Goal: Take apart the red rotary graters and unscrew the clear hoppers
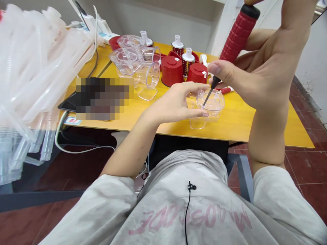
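Right hand (pixel 258 64) clamps red-handled screwdriver (pixel 238 34) in a narrow grip, tip at clear plastic housing (pixel 211 105) on yellow worktop (pixel 255 131)

Left hand (pixel 176 102), grip wide, holds the housing's near side with spread fingers (pixel 190 89). Red canisters (pixel 171 70) and more clear housings (pixel 126 59) stand beyond; stacked clear plastic moldings (pixel 38 68) fill the view's left.

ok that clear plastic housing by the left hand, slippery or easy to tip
Probably light and stiff: the clear plastic housing has thin see-through walls. Its glossy surface may slip from the left hand. The flat foot should resist tipping.
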Available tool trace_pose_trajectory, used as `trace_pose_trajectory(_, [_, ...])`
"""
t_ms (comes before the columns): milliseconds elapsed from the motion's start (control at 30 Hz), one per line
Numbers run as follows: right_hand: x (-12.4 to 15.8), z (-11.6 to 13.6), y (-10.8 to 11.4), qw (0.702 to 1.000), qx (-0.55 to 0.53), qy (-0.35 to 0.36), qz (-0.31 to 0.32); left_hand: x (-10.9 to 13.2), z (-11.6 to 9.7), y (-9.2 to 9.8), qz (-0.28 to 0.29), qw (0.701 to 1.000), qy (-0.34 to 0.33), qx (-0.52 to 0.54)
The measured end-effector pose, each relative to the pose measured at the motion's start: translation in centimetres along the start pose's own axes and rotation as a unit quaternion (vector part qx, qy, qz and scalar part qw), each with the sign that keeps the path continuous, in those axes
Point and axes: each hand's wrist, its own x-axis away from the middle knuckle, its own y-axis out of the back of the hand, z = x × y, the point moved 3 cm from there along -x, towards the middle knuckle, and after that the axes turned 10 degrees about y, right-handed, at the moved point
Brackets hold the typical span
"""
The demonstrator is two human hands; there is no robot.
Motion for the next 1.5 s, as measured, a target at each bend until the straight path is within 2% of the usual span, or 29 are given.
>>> trace_pose_trajectory(133, [-0.3,1.1,-0.3,0.995,0.089,-0.003,0.041,0.1,0.0,0.0,0.003,1.0,0.0,0.0])
trace_pose_trajectory(400, [-0.3,1.1,-0.6,0.995,0.09,-0.032,0.026,0.1,-0.1,0.0,0.005,1.0,0.009,-0.005])
trace_pose_trajectory(533, [-0.5,0.4,-0.8,0.999,0.045,0.024,-0.007,0.1,0.0,-0.1,0.005,1.0,0.005,-0.004])
trace_pose_trajectory(667, [-0.7,-2.2,-0.7,0.995,-0.015,0.088,-0.054,0.2,-0.1,-0.1,0.0,1.0,0.007,-0.006])
trace_pose_trajectory(733, [-0.6,-3.5,-0.5,0.994,-0.056,0.073,-0.065,0.2,-0.2,-0.1,0.003,1.0,0.009,-0.004])
trace_pose_trajectory(800, [-0.3,-4.2,-0.5,0.992,-0.109,0.03,-0.054,0.3,-0.3,-0.1,0.005,1.0,0.006,-0.002])
trace_pose_trajectory(967, [0.3,-3.9,-0.8,0.97,-0.233,-0.066,-0.006,0.1,0.1,-0.1,0.008,1.0,-0.005,0.005])
trace_pose_trajectory(1067, [0.3,-3.6,-1.0,0.963,-0.264,-0.048,-0.032,0.0,0.4,-0.2,0.007,1.0,-0.007,0.008])
trace_pose_trajectory(1200, [0.3,-3.5,-1.3,0.968,-0.241,-0.018,-0.071,0.0,0.4,-0.2,0.01,1.0,-0.013,0.015])
trace_pose_trajectory(1500, [0.0,-3.5,-1.6,0.972,-0.231,-0.018,-0.043,0.1,0.4,-0.2,0.011,1.0,-0.014,0.025])
